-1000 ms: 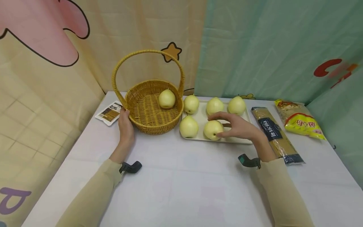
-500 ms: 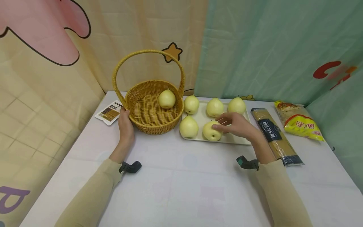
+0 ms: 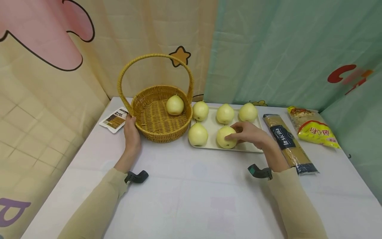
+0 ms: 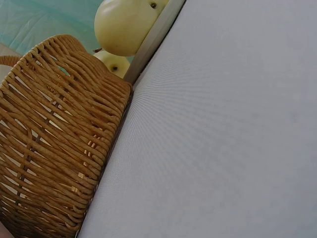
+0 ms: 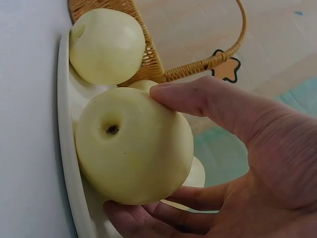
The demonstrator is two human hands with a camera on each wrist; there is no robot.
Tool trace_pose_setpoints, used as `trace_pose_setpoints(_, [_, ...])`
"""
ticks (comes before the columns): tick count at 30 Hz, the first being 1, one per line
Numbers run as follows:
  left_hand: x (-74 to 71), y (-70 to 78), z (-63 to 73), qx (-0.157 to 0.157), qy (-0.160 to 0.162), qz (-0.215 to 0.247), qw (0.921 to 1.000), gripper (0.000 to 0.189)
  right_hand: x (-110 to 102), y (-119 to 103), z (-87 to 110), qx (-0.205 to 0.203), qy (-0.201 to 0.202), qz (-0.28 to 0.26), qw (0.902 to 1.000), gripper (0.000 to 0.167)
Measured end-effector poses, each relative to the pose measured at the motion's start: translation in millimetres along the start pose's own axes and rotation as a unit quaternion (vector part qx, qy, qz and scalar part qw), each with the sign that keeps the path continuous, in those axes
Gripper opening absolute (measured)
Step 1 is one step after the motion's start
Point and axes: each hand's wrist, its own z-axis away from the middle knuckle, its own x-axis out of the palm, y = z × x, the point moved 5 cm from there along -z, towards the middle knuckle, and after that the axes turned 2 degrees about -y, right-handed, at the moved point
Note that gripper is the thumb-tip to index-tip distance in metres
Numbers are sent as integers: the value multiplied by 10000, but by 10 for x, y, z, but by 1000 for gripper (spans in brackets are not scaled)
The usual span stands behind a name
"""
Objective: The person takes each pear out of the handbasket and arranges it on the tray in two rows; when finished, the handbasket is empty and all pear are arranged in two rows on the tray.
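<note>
In the head view, my right hand (image 3: 250,133) grips a pale yellow-green pear (image 3: 225,137) at the front of a white tray (image 3: 212,124). The right wrist view shows my thumb (image 5: 181,95) on one side of this pear and curled fingers (image 5: 148,218) on the other. My left hand (image 3: 131,134) rests against the left side of a round wicker basket (image 3: 161,136) with a tall handle, its fingertips at the handle's foot. How those fingers lie is hidden. One pear (image 3: 175,105) sits inside the basket, against its right wall.
Another pear (image 3: 198,134) stands at the tray's front left, with several more along its back. A small flat packet (image 3: 114,120) lies left of the basket. Right of the tray lie a pasta pack (image 3: 286,141) and a yellow bag (image 3: 316,129). Curtains close off the back.
My right hand's fingers have closed round the front pear. That pear shifted slightly left, then back right, and now stands more upright. The left hand and basket stay in place.
</note>
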Motion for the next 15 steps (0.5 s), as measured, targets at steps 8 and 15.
trace_pose_setpoints(8, [-4, -1, -3, 4, 63, 98, 9999, 55, -30, 3, 36, -41, -339, 20, 9994, 72])
trace_pose_setpoints(15, [-9, -3, -1, -49, 22, 127, 9999, 55, -75, 19, 43, 18, -406, 6, 9992, 71])
